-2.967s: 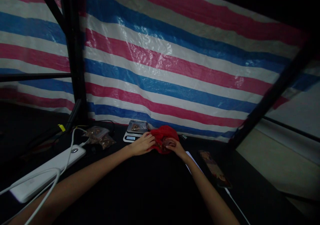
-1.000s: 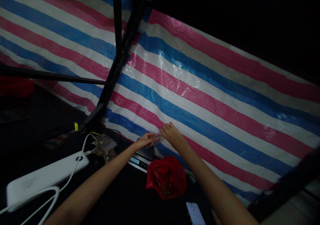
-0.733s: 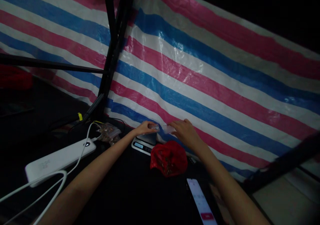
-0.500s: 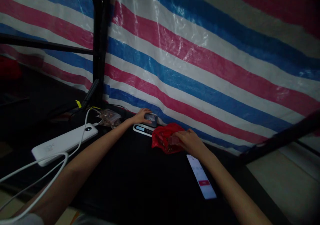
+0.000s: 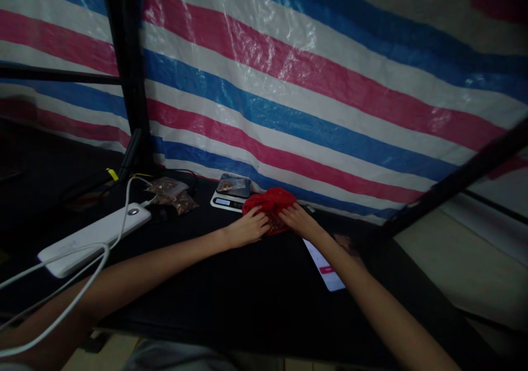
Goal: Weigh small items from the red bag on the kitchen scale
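Our left hand (image 5: 251, 227) and right hand (image 5: 297, 221) have fingers bent over the red bag (image 5: 274, 197), mid-frame, probably so its mouth sits wide; honestly we can't tell if either's actually pinching anything.

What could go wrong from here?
1. Both hands, left and right, are at the red bag, which overlaps the scale in view; a nudge might disturb the scale or the small clear bag on it.
2. The white cable crosses the left forearm in view; it could snag and tug the power bank.
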The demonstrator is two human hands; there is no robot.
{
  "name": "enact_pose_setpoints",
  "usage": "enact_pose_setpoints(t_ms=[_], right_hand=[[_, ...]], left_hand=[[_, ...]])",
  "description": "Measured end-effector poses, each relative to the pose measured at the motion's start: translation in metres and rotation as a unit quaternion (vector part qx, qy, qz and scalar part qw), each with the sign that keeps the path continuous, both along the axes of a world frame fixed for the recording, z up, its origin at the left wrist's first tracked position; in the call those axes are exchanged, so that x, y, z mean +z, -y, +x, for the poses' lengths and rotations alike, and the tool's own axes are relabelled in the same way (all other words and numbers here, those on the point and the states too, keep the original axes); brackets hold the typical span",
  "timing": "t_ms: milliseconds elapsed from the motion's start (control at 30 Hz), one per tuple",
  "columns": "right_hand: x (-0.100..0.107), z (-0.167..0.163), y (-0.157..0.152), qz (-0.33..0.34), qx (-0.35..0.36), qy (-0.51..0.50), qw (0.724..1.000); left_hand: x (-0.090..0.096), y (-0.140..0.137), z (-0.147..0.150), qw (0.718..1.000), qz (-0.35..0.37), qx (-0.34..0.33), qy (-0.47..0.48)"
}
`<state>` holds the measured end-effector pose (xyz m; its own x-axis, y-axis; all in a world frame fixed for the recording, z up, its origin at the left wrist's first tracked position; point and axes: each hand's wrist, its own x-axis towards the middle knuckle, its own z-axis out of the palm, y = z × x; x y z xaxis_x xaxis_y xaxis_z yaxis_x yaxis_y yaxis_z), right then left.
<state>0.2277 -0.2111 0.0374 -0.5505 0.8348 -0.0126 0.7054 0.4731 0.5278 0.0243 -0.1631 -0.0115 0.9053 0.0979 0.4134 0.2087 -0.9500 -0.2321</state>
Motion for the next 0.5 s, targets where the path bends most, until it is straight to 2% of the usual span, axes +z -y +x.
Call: enact_pose_setpoints(t_ms=[167,367,500], right_hand=[[-0.006,0.002,0.003,-0.04,-0.026,-0.06,0.997],[-0.017,-0.003,0.006,-0.052,-0.06,-0.179,0.981],[-0.025,-0.002,0.005,-0.048,-0.102,-0.271,0.956]], left_hand=[[-0.01,-0.016,0.016,1.0,0.002,-0.006,0.03],[0.001,-0.025,0.027,0.996,-0.041,-0.018,0.072],[0.011,-0.032,0.032,0.995,-0.05,-0.025,0.08]])
